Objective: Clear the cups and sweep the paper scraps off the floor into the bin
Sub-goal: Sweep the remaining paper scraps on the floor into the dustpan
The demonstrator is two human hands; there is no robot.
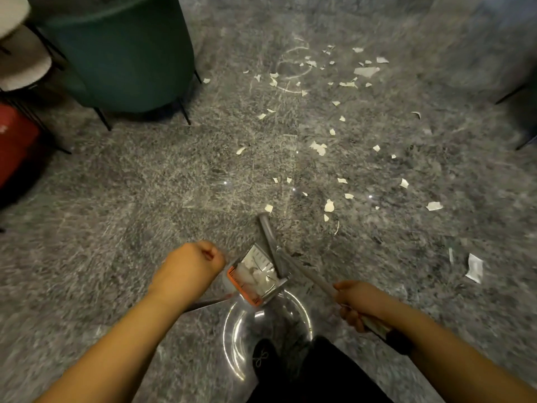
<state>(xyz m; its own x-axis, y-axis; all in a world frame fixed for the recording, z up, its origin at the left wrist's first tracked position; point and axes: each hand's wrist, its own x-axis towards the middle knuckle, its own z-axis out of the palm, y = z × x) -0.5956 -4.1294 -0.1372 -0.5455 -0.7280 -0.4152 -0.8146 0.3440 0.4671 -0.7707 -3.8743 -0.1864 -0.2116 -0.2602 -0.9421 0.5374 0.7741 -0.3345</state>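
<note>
Several white paper scraps (318, 148) lie scattered over the grey speckled floor, mostly ahead and to the right. A larger scrap (474, 267) lies at the right. My left hand (191, 263) is curled in a fist round the thin metal handle (203, 302) of a dustpan (255, 274). The orange-edged pan holds white scraps and is tilted over a round shiny-rimmed bin (232, 330) at my feet. My right hand (357, 301) grips the grey broom pole (308, 271), whose lower end reaches the pan.
A dark green armchair (125, 53) on thin black legs stands at the back left. Pale chairs (20, 62) and a red object (14, 144) are at the left edge. Dark chair legs (511, 94) show at the right. My dark shoes (261, 359) are beside the bin.
</note>
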